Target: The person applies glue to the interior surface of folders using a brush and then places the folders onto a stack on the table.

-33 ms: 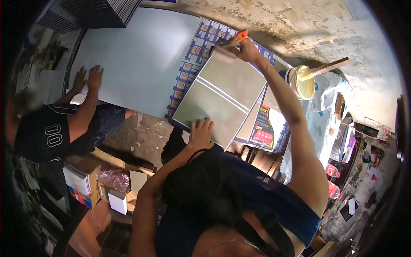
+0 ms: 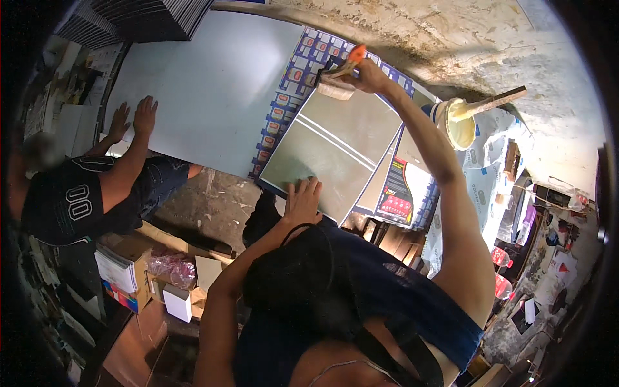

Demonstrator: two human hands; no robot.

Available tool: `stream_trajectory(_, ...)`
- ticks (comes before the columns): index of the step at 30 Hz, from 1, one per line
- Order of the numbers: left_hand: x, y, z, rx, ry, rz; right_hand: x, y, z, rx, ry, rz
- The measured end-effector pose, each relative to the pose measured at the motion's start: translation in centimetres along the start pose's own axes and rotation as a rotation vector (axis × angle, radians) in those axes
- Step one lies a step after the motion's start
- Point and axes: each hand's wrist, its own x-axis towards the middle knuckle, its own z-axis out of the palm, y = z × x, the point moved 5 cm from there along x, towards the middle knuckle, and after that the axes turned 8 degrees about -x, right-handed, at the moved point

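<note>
Head view: the left hand (image 2: 303, 201) lies flat, fingers spread, on the near edge of a grey panel (image 2: 335, 151) lying on printed sheets. The right hand (image 2: 366, 76) has its fingers wrapped around an orange-handled brush (image 2: 342, 77) at the panel's far edge. A glue bucket (image 2: 459, 126) stands just beside. Another person's hands (image 2: 134, 119) press a large white board (image 2: 206, 90).

The grey panel (image 2: 335, 151) looked smooth and faintly glossy; the wall (image 2: 464, 39) at upper right was rough plaster; the brush (image 2: 340, 76) handle was orange plastic.
</note>
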Motion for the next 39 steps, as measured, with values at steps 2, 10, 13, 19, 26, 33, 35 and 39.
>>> stream_trajectory(2, -0.4, 0.1, 0.2, -0.016, -0.037, -0.051, 2.6, 1.5, -0.6, -0.275, -0.015, 0.162)
stream_trajectory(10, 0.2, 0.5, 0.2, 0.035, -0.078, -0.067, -0.1, -8.5, 2.4, -0.011, -0.02, -0.09)
stream_trajectory(13, 0.0, 1.2, 0.5, 0.069, -0.093, -0.075, 0.2, -6.9, 2.4, -0.067, -0.071, 0.107)
stream_trajectory(19, -0.4, 2.0, 0.3, 0.126, -0.048, -0.079, -10.4, -13.4, 5.2, -0.355, -0.112, -0.272)
stream_trajectory(26, -0.3, 2.8, 0.3, 0.235, -0.017, -0.102, -25.8, -13.3, -0.1, -0.37, -0.429, -0.33)
stream_trajectory(33, 6.9, -5.0, -3.5, -0.056, 0.274, -0.087, -33.4, -14.7, -9.1, -0.102, -0.746, 0.207)
stream_trajectory(35, 11.1, -5.4, -8.3, -0.029, 0.367, -0.298, -34.4, -13.6, -9.6, -0.03, -0.573, 0.352)
stream_trajectory(39, 15.0, -14.2, -10.1, -0.249, 0.3, -0.448, -26.8, -9.1, -8.4, 0.098, 0.282, 0.541)
